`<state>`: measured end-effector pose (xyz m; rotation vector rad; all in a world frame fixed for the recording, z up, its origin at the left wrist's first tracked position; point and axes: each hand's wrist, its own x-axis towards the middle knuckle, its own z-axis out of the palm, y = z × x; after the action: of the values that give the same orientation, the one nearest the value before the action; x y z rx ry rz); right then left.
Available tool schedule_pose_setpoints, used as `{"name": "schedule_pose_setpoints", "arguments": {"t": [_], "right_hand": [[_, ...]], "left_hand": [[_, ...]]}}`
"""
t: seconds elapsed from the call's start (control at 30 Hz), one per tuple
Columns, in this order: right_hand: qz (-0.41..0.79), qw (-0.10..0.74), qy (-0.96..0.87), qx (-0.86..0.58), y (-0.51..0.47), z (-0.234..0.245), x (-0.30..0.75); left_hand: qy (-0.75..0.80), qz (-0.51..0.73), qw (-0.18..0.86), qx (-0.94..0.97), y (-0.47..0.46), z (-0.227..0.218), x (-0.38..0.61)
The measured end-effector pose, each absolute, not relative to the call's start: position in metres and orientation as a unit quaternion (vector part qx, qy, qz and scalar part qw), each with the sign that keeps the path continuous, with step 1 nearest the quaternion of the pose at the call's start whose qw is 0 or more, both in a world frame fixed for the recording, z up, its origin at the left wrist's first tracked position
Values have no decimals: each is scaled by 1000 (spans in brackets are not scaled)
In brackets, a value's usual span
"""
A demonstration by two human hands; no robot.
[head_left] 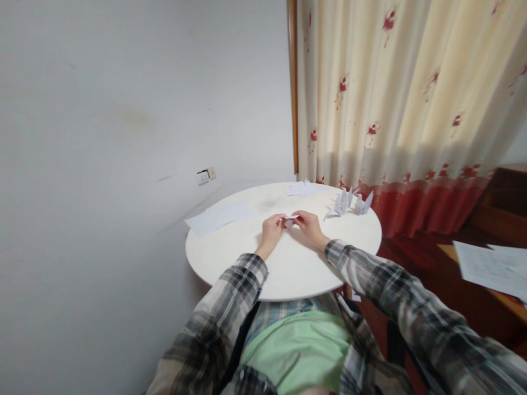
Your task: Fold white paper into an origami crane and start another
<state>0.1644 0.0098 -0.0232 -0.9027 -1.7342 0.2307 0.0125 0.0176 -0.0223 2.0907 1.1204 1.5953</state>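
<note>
The left hand is pinching one side of a small folded paper between thumb and fingers, and the right hand is pinching the other side — both curling nearly closed, fingertips partly hidden. The paper is sitting between them, inward from the edges of the bench. Both arms are reaching across the near edge, converging — folded paper figures are standing near the far right edge, and a sheet is lying at the left edge.

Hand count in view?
2: left hand and right hand, on either side of the small folded paper they pinch, over the white round table. Some fingertips are hidden.
</note>
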Motion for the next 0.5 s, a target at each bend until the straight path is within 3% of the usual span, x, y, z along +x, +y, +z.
{"name": "schedule_pose_setpoints", "arguments": {"t": [0.23,0.5], "right_hand": [[95,551,-737,-380,6,-21,164],[90,589,-725,-345,9,-21,161]], "left_hand": [[388,548,127,730,16,-21,13],[354,594,209,691,15,-21,17]]}}
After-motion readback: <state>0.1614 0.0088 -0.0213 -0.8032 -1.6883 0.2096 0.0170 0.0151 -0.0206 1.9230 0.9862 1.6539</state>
